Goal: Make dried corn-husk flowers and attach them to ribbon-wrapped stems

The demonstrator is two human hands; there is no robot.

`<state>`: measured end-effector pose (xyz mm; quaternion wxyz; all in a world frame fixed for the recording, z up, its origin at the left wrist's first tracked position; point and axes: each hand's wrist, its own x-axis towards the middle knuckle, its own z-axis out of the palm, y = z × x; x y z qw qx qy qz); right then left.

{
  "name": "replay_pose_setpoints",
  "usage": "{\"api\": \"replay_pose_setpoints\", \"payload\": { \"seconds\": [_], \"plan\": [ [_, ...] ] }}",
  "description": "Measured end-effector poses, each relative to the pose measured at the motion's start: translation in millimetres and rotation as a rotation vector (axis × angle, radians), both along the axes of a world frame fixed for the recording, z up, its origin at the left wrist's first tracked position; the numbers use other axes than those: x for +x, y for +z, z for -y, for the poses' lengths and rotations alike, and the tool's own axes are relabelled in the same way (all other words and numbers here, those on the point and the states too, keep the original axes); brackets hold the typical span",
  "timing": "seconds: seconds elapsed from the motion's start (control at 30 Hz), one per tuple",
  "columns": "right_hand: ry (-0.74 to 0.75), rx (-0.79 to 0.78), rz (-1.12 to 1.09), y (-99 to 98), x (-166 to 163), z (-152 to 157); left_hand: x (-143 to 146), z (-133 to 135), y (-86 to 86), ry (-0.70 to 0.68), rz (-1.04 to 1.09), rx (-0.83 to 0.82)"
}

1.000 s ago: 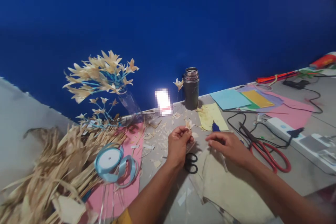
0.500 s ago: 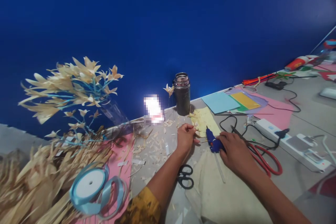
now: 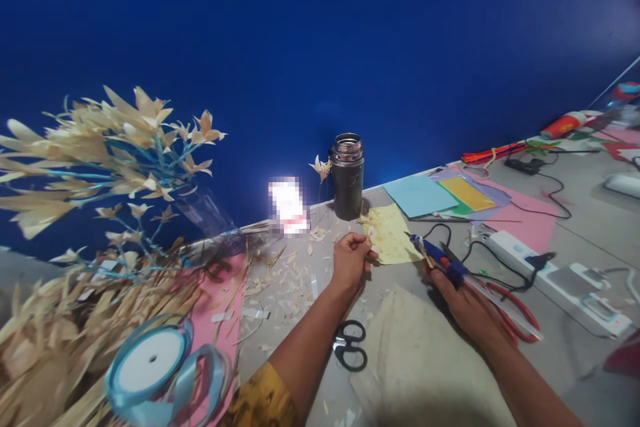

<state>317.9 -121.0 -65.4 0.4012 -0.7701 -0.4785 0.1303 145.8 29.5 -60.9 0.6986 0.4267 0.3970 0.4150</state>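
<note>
Far left, one bunch of pale flowers (image 3: 115, 147), with one blue ribbon spool (image 3: 150, 360) below! One pair of black-handled scissors (image 3: 351, 345) lies beside the left forearm, and here's the left hand (image 3: 350, 259), fingertips pinched on one small pale piece (image 3: 371, 233). One dark flask (image 3: 349, 180) stands beyond; one yellow sheet (image 3: 393, 240) lies between the hands. The right hand (image 3: 463, 300) grips one blue glue gun (image 3: 453, 270), nozzle leftward, partly blocking one pair of red-handled scissors (image 3: 523, 310)!
</note>
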Motion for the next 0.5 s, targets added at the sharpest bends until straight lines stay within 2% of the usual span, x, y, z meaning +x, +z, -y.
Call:
{"api": "replay_pose_setpoints", "payload": {
  "seconds": [0.2, 0.3, 0.5],
  "plan": [
    [0.293, 0.133, 0.062, 1.0, -16, -1, 0, -2, -0.7, -0.033, 0.182, -0.124],
    [0.323, 0.172, 0.100, -0.8, -18, -2, 1, 0, -1.5, -0.040, 0.235, -0.166],
    [0.377, 0.117, 0.124, -1.3, -17, 0, 2, 2, -2.0, -0.065, 0.292, -0.227]
  ]
}}
